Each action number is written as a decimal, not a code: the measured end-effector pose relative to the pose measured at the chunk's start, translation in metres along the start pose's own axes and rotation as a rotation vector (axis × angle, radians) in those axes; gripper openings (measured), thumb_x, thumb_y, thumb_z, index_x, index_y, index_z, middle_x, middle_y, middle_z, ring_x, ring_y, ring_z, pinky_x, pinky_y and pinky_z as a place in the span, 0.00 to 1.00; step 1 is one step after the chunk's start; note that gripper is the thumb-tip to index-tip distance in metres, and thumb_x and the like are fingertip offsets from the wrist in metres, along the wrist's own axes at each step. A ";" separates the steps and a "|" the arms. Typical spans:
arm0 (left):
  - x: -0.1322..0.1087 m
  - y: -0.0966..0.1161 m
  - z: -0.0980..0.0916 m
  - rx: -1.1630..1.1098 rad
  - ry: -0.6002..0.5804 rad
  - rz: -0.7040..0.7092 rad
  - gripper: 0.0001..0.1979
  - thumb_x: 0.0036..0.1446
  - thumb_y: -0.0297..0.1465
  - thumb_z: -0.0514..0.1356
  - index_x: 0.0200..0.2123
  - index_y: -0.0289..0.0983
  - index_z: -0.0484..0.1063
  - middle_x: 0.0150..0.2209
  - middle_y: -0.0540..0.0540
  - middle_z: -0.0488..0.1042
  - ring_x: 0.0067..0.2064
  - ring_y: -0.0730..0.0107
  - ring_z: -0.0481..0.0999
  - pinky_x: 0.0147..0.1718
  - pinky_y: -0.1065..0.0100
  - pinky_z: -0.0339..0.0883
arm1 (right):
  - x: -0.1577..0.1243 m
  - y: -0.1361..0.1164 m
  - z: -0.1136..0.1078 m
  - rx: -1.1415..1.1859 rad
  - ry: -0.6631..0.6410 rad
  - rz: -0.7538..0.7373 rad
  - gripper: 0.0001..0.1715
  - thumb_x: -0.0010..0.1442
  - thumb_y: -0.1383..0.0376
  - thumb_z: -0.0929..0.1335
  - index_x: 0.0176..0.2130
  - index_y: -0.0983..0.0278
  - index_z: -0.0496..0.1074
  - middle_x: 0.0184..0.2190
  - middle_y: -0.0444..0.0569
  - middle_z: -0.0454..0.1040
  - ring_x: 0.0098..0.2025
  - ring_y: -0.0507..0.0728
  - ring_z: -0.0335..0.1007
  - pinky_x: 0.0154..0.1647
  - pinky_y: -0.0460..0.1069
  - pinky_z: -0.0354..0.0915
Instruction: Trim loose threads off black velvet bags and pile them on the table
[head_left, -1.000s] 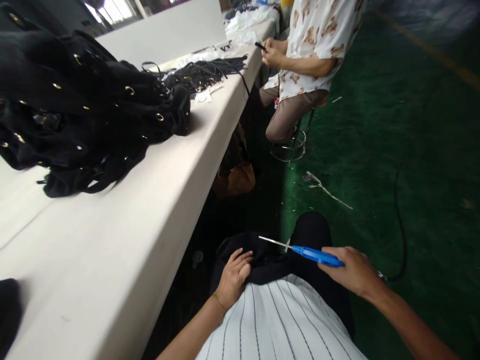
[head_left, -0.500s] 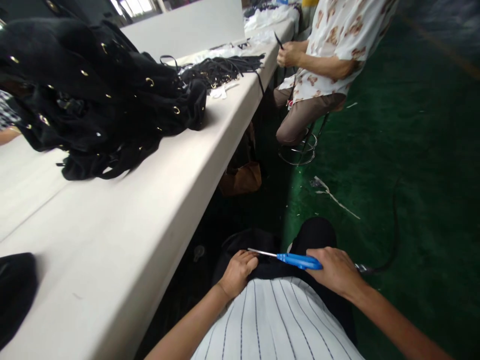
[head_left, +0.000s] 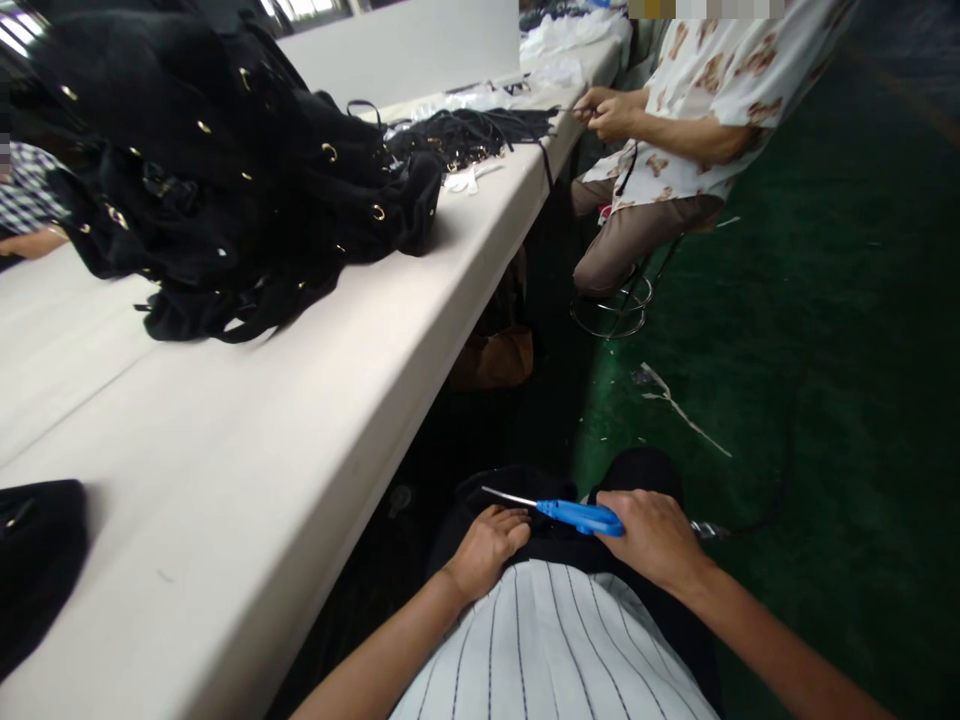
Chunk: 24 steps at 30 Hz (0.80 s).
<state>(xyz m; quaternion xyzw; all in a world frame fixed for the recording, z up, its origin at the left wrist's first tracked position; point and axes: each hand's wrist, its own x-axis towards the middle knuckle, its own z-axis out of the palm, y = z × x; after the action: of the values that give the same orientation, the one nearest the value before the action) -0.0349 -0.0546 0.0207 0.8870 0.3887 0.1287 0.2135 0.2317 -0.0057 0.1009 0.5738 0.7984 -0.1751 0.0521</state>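
In my right hand [head_left: 651, 535] is a blue air blow gun [head_left: 577, 515], its handle wrapped by my fingers. Its thin metal nozzle points left, passing just above the fingers of my left hand [head_left: 491, 545]. A black fabric piece [head_left: 514, 483] lies on my lap, dark against my dark trousers, so its outline is hard to make out. My left hand has its fingers curled onto that fabric. From the back of the blow gun a metal coupling [head_left: 709, 531] leads to a dark hose running right.
A long white table [head_left: 285, 430] stands to my left. On it are a heap of black bags with gold eyelets [head_left: 247, 190], black straps [head_left: 480, 130] and another black piece [head_left: 37, 560]. A seated co-worker [head_left: 675, 150] handles a strap. Scraps [head_left: 686, 410] lie on the green floor.
The blow gun's nozzle has shifted left and now reaches past my left fingertips. The co-worker's hands have come together at the table edge, with the strap lowered. My view has swung slightly left.
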 end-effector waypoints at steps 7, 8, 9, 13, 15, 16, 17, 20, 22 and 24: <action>0.002 -0.004 0.000 -0.031 -0.044 -0.027 0.15 0.66 0.21 0.44 0.43 0.37 0.69 0.50 0.41 0.77 0.59 0.63 0.72 0.55 0.59 0.65 | -0.001 -0.007 -0.002 -0.049 -0.018 0.005 0.09 0.64 0.67 0.65 0.32 0.60 0.72 0.30 0.47 0.78 0.34 0.62 0.76 0.29 0.52 0.46; 0.004 -0.004 0.001 -0.040 -0.037 -0.028 0.14 0.66 0.21 0.45 0.44 0.37 0.69 0.50 0.41 0.77 0.58 0.63 0.72 0.55 0.60 0.65 | -0.002 -0.008 -0.003 -0.052 -0.015 0.004 0.09 0.64 0.67 0.65 0.32 0.60 0.72 0.30 0.47 0.78 0.34 0.61 0.76 0.28 0.52 0.47; 0.006 -0.004 0.001 -0.049 -0.030 -0.031 0.14 0.65 0.21 0.46 0.44 0.37 0.69 0.50 0.41 0.77 0.57 0.62 0.73 0.54 0.60 0.66 | -0.003 -0.009 -0.003 -0.060 -0.012 0.011 0.09 0.65 0.67 0.65 0.32 0.60 0.72 0.30 0.47 0.78 0.34 0.61 0.76 0.28 0.52 0.47; 0.022 -0.004 0.003 -0.051 -0.023 -0.084 0.09 0.59 0.22 0.53 0.41 0.37 0.69 0.43 0.42 0.78 0.47 0.59 0.78 0.47 0.61 0.68 | -0.004 -0.011 -0.004 -0.095 -0.022 0.050 0.08 0.65 0.67 0.65 0.34 0.61 0.73 0.32 0.49 0.79 0.36 0.62 0.76 0.28 0.52 0.49; 0.033 -0.004 0.005 -0.036 -0.036 -0.120 0.10 0.55 0.21 0.55 0.40 0.38 0.69 0.38 0.43 0.77 0.42 0.60 0.78 0.44 0.63 0.69 | -0.003 -0.012 -0.003 -0.104 -0.020 0.062 0.08 0.65 0.68 0.65 0.35 0.61 0.73 0.33 0.49 0.79 0.36 0.62 0.77 0.28 0.52 0.50; 0.038 -0.004 0.006 -0.027 -0.043 -0.132 0.12 0.52 0.20 0.56 0.40 0.38 0.68 0.37 0.44 0.77 0.41 0.60 0.78 0.43 0.63 0.69 | -0.002 -0.013 -0.003 -0.106 -0.013 0.064 0.07 0.65 0.68 0.65 0.35 0.61 0.73 0.33 0.49 0.79 0.36 0.61 0.77 0.29 0.51 0.51; 0.043 -0.003 0.007 -0.016 -0.051 -0.138 0.14 0.50 0.19 0.55 0.40 0.38 0.68 0.36 0.44 0.77 0.40 0.60 0.78 0.42 0.64 0.69 | -0.001 -0.014 -0.002 -0.106 -0.004 0.066 0.07 0.65 0.68 0.65 0.36 0.61 0.74 0.33 0.49 0.79 0.37 0.61 0.77 0.29 0.51 0.51; 0.054 -0.003 0.009 0.030 -0.089 -0.126 0.17 0.46 0.17 0.54 0.40 0.39 0.68 0.35 0.44 0.76 0.40 0.59 0.77 0.41 0.64 0.69 | 0.000 -0.015 -0.002 -0.100 0.005 0.082 0.07 0.65 0.68 0.65 0.35 0.61 0.74 0.33 0.49 0.79 0.36 0.62 0.77 0.29 0.51 0.52; 0.056 -0.003 0.011 0.043 -0.109 -0.112 0.18 0.44 0.17 0.55 0.39 0.39 0.67 0.35 0.44 0.76 0.40 0.58 0.77 0.41 0.63 0.69 | -0.001 -0.014 -0.003 -0.095 -0.005 0.080 0.08 0.65 0.68 0.65 0.34 0.61 0.73 0.32 0.48 0.79 0.36 0.62 0.77 0.28 0.51 0.51; 0.056 -0.003 0.011 0.027 -0.109 -0.111 0.18 0.43 0.17 0.55 0.38 0.39 0.67 0.36 0.44 0.77 0.41 0.58 0.77 0.41 0.63 0.69 | -0.003 -0.011 -0.005 -0.088 -0.017 0.073 0.08 0.64 0.68 0.65 0.34 0.60 0.73 0.32 0.48 0.79 0.35 0.62 0.77 0.28 0.51 0.51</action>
<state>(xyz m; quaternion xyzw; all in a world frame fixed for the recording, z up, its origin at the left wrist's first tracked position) 0.0047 -0.0146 0.0131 0.8726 0.4268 0.0628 0.2292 0.2233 -0.0097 0.1085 0.5980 0.7835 -0.1426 0.0904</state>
